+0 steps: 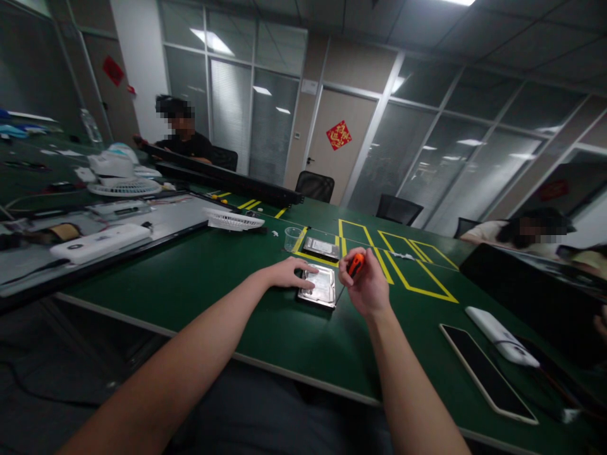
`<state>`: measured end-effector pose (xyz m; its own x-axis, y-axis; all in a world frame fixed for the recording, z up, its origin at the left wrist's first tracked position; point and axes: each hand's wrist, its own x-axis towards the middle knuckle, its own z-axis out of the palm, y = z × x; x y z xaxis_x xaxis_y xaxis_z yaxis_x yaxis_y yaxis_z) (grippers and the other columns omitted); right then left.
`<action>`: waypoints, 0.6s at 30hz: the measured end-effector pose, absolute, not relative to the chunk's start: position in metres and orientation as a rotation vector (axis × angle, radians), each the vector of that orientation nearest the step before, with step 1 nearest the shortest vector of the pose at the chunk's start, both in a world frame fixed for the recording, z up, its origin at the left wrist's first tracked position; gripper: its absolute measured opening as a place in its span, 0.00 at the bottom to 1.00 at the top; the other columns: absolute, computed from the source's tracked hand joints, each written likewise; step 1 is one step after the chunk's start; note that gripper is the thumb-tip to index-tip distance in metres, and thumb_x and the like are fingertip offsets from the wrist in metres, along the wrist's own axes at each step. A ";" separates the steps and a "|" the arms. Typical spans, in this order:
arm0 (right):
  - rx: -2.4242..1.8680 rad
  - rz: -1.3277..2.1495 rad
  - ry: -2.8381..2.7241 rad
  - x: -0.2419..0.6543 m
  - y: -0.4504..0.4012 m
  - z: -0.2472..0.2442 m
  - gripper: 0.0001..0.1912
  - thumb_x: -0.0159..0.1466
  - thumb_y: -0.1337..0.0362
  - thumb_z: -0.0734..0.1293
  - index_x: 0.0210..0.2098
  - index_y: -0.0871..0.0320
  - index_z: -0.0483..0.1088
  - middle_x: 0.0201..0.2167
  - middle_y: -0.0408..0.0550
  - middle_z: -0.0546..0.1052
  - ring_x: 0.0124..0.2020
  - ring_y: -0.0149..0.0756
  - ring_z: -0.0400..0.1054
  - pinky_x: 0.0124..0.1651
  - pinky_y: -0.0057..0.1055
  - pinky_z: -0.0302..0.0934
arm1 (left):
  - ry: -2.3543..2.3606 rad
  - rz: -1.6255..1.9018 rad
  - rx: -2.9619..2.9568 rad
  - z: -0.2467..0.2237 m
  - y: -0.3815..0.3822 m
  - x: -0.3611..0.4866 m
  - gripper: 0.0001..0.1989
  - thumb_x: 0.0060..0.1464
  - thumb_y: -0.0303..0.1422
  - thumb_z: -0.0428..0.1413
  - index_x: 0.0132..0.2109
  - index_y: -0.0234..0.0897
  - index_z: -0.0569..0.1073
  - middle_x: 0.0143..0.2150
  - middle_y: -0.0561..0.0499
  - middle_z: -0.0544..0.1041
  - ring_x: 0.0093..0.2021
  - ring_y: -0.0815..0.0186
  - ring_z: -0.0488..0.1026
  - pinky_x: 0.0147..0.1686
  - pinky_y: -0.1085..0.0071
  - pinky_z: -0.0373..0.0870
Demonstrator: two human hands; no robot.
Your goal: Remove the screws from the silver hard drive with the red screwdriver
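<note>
A silver hard drive point(323, 287) lies on the green table in front of me. My left hand point(294, 273) rests at its left side, fingers spread and fingertips touching its top. To the right of the drive, my right hand point(365, 284) is raised and closed around an orange and black screwdriver point(355, 265). Only the handle shows clearly; I cannot make out its shaft or tip. Just behind the first drive, a second hard drive point(321, 247) lies within yellow tape lines. A clear plastic cup point(294, 240) stands to the left of that one.
Yellow tape rectangles point(422, 272) mark the table point(199, 284). A phone point(488, 373) and a white power strip point(502, 336) lie at right. On the left are a large flat panel point(180, 215), another white strip point(104, 243) and fan parts point(234, 219). Other people sit across and to the right.
</note>
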<state>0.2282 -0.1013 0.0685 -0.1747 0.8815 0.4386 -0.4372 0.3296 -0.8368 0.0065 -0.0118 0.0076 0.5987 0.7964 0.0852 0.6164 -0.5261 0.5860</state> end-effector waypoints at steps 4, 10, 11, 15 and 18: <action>-0.480 1.236 -1.270 0.228 -0.101 0.067 0.16 0.69 0.51 0.63 0.33 0.56 0.69 0.24 0.44 0.72 0.18 0.27 0.55 0.22 0.25 0.51 | 1.114 0.467 2.320 0.008 -0.012 0.006 0.38 0.50 0.59 0.62 0.65 0.54 0.70 0.70 0.47 0.61 0.70 0.45 0.56 0.66 0.53 0.53; -0.464 1.198 -1.279 0.229 -0.101 0.066 0.13 0.68 0.54 0.64 0.33 0.55 0.68 0.25 0.43 0.71 0.19 0.28 0.57 0.23 0.26 0.52 | 1.094 0.508 2.342 0.007 -0.012 0.007 0.36 0.51 0.57 0.63 0.64 0.54 0.71 0.70 0.47 0.63 0.69 0.47 0.58 0.66 0.55 0.53; -0.467 1.194 -1.283 0.228 -0.101 0.065 0.13 0.68 0.54 0.64 0.33 0.55 0.67 0.25 0.43 0.71 0.19 0.28 0.57 0.23 0.26 0.52 | 1.094 0.509 2.344 0.007 -0.012 0.007 0.35 0.51 0.57 0.63 0.64 0.53 0.71 0.70 0.47 0.63 0.69 0.47 0.58 0.66 0.56 0.53; -0.469 1.183 -1.289 0.228 -0.101 0.065 0.11 0.68 0.55 0.65 0.33 0.55 0.67 0.26 0.42 0.72 0.20 0.27 0.58 0.23 0.26 0.52 | 1.106 0.496 2.337 0.008 -0.012 0.007 0.36 0.51 0.57 0.63 0.64 0.54 0.71 0.70 0.48 0.63 0.69 0.47 0.58 0.66 0.55 0.53; -0.468 1.187 -1.286 0.228 -0.101 0.065 0.11 0.67 0.56 0.66 0.33 0.55 0.67 0.26 0.42 0.72 0.19 0.27 0.58 0.23 0.25 0.52 | 1.111 0.500 2.330 0.006 -0.011 0.007 0.36 0.50 0.58 0.63 0.64 0.54 0.71 0.70 0.48 0.63 0.69 0.46 0.57 0.66 0.55 0.54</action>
<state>0.2284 -0.1010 0.0653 -0.1561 0.8635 0.4796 -0.4088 0.3855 -0.8272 0.0072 -0.0109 0.0064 0.5982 0.7940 0.1085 0.6075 -0.5376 0.5848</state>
